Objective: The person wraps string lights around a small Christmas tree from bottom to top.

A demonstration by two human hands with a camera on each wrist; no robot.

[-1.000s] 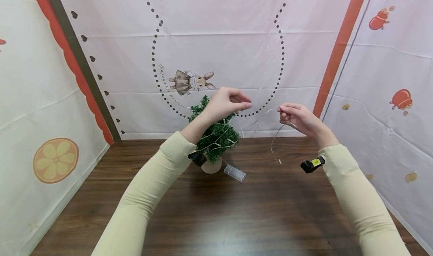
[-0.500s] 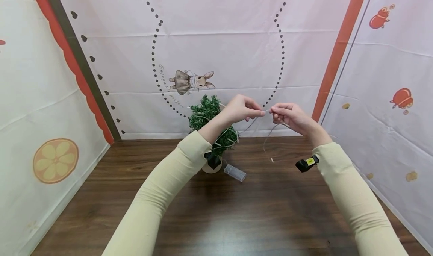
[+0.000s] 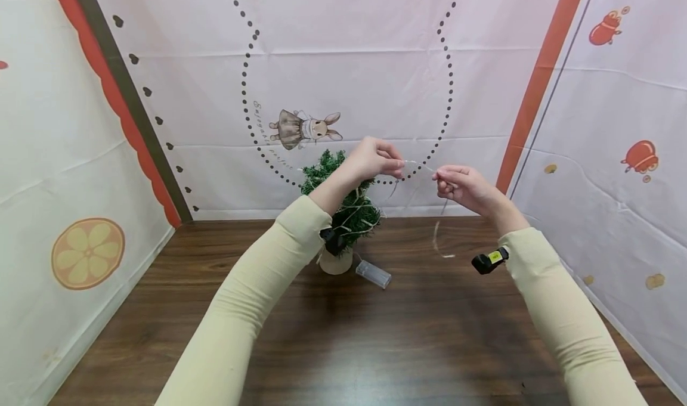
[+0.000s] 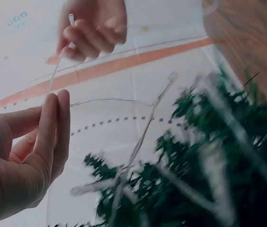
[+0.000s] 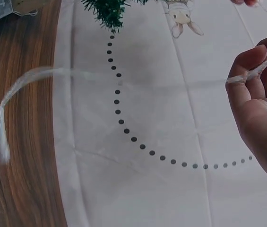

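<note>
A thin clear string of fairy lights (image 4: pixel 109 99) runs between my two hands and on to a small green artificial tree (image 3: pixel 351 218). My left hand (image 3: pixel 376 158) pinches the wire between thumb and fingertips, just right of the treetop. To its right, my right hand (image 3: pixel 467 185) grips another stretch with curled fingers. From the right hand the loose tail (image 5: pixel 3 127) hangs down, blurred, over the table. More of the wire loops round the branches, with small bulbs (image 4: pixel 172 78) along it. My left forearm hides part of the tree in the head view.
At the foot of the tree, beside its pale round base (image 3: pixel 336 263), lies a clear battery box (image 3: pixel 373 273) on the dark wooden table (image 3: pixel 343 346). Printed white cloth (image 3: pixel 349 24) stands behind and on both sides.
My left hand moved right to meet the right hand at the wire, then drew back left and up with the wire pinched. The right hand shifted slightly; the hanging tail swung.
</note>
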